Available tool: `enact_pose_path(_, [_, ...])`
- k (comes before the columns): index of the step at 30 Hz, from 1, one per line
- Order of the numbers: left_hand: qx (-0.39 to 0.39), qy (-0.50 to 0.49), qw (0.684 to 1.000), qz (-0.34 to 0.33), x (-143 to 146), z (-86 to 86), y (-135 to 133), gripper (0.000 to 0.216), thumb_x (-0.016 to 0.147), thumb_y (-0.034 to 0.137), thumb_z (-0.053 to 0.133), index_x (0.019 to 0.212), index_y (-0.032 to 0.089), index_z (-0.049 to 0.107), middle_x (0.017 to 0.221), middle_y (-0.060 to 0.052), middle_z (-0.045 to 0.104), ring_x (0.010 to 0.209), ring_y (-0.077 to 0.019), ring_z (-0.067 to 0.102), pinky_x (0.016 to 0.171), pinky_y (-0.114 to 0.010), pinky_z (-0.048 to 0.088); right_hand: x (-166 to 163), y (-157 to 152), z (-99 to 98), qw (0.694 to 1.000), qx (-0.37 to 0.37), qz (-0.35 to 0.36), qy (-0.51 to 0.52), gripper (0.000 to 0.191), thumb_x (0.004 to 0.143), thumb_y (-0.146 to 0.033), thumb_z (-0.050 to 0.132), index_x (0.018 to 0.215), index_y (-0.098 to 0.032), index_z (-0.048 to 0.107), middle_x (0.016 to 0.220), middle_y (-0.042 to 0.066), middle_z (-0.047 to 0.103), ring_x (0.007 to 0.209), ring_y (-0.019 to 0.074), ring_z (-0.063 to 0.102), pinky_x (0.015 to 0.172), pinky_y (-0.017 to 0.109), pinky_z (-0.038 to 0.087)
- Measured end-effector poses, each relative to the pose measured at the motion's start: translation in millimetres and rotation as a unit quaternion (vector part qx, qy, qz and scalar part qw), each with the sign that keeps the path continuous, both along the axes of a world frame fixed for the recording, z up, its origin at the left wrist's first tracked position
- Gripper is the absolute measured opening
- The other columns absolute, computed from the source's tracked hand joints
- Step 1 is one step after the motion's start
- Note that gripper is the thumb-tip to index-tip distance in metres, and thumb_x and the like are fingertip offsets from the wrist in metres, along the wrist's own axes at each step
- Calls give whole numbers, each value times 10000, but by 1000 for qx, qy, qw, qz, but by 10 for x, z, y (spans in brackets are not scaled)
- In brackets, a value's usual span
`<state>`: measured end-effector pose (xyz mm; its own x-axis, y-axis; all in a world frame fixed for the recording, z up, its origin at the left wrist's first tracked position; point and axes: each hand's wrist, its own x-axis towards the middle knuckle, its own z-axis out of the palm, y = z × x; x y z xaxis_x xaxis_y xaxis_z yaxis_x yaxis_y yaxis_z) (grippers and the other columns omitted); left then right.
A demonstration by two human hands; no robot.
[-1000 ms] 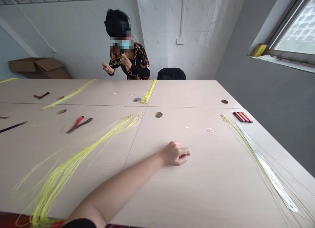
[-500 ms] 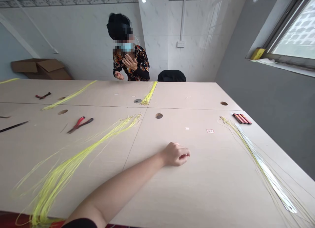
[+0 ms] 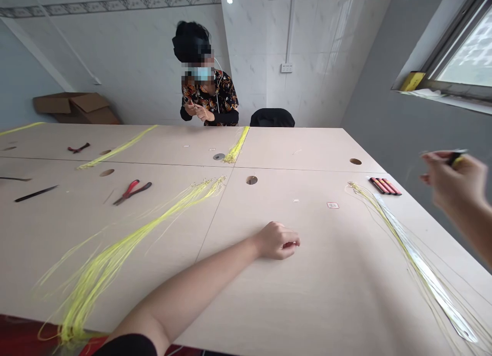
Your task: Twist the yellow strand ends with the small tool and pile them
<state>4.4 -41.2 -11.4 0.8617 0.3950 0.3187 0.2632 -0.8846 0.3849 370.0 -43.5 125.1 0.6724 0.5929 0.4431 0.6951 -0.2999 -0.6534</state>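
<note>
My left hand (image 3: 279, 241) rests on the table (image 3: 338, 274), fingers curled into a loose pinch; whatever lies between them is too small or hidden to name. At the right edge my right hand (image 3: 457, 179) is raised above the table, closed around a small black-and-yellow object (image 3: 457, 158) that is blurred by motion. Left of my forearm lies a long bundle of yellow lines (image 3: 154, 222). Below my right hand stretches a second bundle of thin lines (image 3: 388, 225) alongside a metal ruler (image 3: 430, 281).
Red-handled pliers (image 3: 131, 192) and a dark pointed tool (image 3: 36, 193) lie to the left. Several red-and-black batteries (image 3: 385, 186) sit near the right edge. A small label (image 3: 332, 205) lies beyond my left hand. Across the table, a masked person (image 3: 209, 97) works with both hands.
My right hand has come into view from the right, holding the black-and-yellow object. My left hand stays put. The person opposite has lowered a hand and brought both together. The view has shifted slightly left.
</note>
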Motion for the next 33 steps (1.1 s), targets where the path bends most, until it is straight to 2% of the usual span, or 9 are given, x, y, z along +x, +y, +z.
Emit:
enact_pose_path(2, [-11,-4,1000,-2,-2,3,7,124,725,140,511,761,190,619,593,52,630,537,-81,549,635,-206,418,-146,131,-211,996,-37,16,80,264,846,-314,545,993,-115,636,710,94,591,536,124,449,526,298,365])
enact_pose_path(4, [-25,-7,1000,-2,-4,2,18,125,728,140,510,761,186,622,593,50,627,538,-77,547,630,-197,420,-251,256,-420,993,-96,37,53,152,812,-265,540,864,-151,627,699,76,581,592,144,462,569,300,350])
enact_pose_path(7, [-48,3,999,6,-3,-5,38,124,740,152,513,776,189,626,604,49,629,544,-74,545,649,-192,428,-305,413,-669,980,-195,42,-14,149,803,-301,496,734,-181,551,637,63,533,625,187,451,570,305,312])
enact_pose_path(9, [-63,12,998,12,0,-8,51,128,745,156,517,796,192,629,616,49,630,557,-74,547,661,-189,431,-300,485,-787,963,-248,70,-74,150,788,-307,481,698,-193,513,622,65,509,627,205,434,557,304,281])
enact_pose_path(12, [-77,17,997,14,7,-1,62,130,740,153,526,804,192,631,624,46,629,571,-76,551,652,-187,425,-284,539,-898,944,-279,110,-139,105,758,-285,491,707,-197,516,644,78,509,641,226,443,561,310,263])
enact_pose_path(16, [-90,8,996,14,12,17,63,126,734,151,527,791,191,632,616,46,628,568,-77,551,638,-187,419,-274,550,-949,942,-287,103,-143,106,759,-283,505,691,-202,510,636,84,491,642,241,458,562,321,258])
enact_pose_path(21, [-95,11,995,16,11,14,64,126,735,153,529,798,195,631,616,48,629,568,-76,552,647,-187,424,-253,541,-967,954,-267,91,-98,212,743,-275,544,589,-215,412,596,67,457,571,200,407,541,318,251])
enact_pose_path(26, [-92,9,996,10,11,-1,70,120,732,149,534,793,186,630,618,44,625,578,-77,559,645,-187,418,-240,527,-976,960,-261,73,-65,266,739,-281,575,563,-225,383,568,31,427,538,164,340,533,312,257])
enact_pose_path(33, [-97,19,995,13,9,7,69,116,736,158,538,799,193,630,629,47,628,583,-78,553,647,-186,418,-273,486,-958,979,-179,75,-62,267,735,-239,551,546,-236,362,546,42,418,555,177,336,549,328,263])
